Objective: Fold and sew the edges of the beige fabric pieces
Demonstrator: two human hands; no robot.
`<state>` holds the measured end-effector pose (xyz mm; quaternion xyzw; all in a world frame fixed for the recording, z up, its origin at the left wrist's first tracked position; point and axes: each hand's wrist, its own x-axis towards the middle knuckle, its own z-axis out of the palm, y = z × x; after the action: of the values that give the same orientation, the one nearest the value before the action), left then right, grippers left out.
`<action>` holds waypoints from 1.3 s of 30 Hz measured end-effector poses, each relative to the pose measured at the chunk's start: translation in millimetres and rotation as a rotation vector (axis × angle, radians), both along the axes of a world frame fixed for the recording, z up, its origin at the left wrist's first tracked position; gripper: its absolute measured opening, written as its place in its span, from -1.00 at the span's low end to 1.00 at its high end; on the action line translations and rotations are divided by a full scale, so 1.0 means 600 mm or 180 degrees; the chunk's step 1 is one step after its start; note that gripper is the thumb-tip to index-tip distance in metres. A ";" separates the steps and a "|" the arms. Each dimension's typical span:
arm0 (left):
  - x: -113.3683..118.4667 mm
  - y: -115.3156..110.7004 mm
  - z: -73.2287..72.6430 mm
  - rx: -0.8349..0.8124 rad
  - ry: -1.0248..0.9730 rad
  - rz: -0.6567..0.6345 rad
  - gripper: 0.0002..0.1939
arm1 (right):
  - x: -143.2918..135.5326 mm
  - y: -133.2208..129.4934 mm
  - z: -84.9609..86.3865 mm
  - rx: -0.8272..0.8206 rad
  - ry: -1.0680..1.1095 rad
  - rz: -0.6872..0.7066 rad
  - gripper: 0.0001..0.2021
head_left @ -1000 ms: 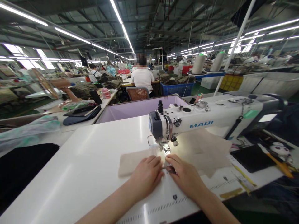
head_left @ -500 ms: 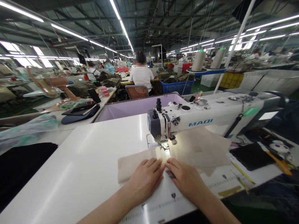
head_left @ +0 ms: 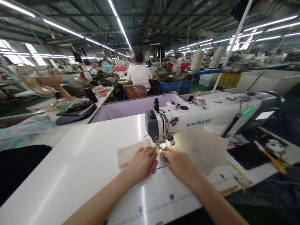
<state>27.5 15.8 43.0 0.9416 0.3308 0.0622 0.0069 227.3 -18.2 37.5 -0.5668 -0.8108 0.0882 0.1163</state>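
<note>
A beige fabric piece [head_left: 199, 150] lies across the sewing machine's bed, running under the presser foot [head_left: 162, 145]. My left hand [head_left: 144, 161] rests on its left part, fingers closed together at the near edge by the needle. Just right of the foot, my right hand [head_left: 177, 162] has its fingers curled at the same edge, fingertips close to those of the left. Something small and dark shows beneath the right fingers; I cannot make it out. The white sewing machine [head_left: 199, 115] stands over the cloth, its lamp lighting the needle area.
A printed ruler scale [head_left: 161, 204] runs along the near table edge [head_left: 187, 200]. At right lie a black pouch [head_left: 248, 154] and a yellow tape [head_left: 239, 173]. Behind the table is a lilac-lined bin [head_left: 124, 107]; dark cloth [head_left: 21, 172] lies left. A person [head_left: 140, 75] sits ahead.
Both hands have moved forward with the fabric's near edge, closer to the presser foot. The fabric has fed farther under the machine. The view has shifted slightly.
</note>
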 end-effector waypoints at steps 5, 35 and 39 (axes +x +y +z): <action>0.004 0.019 -0.003 0.0082 -0.0090 0.0152 -0.68 | -0.003 0.003 -0.001 0.0061 0.0030 -0.0066 -0.82; -0.038 -0.046 0.018 -0.0257 -0.0309 0.0292 -0.65 | 0.007 -0.072 -0.066 0.0681 0.0634 -0.0507 -0.73; -0.036 -0.054 0.020 0.0143 0.0697 0.1361 -0.75 | 0.003 -0.090 -0.055 0.0678 0.0949 0.0133 -0.64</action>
<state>5.9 -16.3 54.8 0.8512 0.5199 -0.0329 -0.0633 229.1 -72.3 4.4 -0.5150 -0.8009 0.0873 0.2927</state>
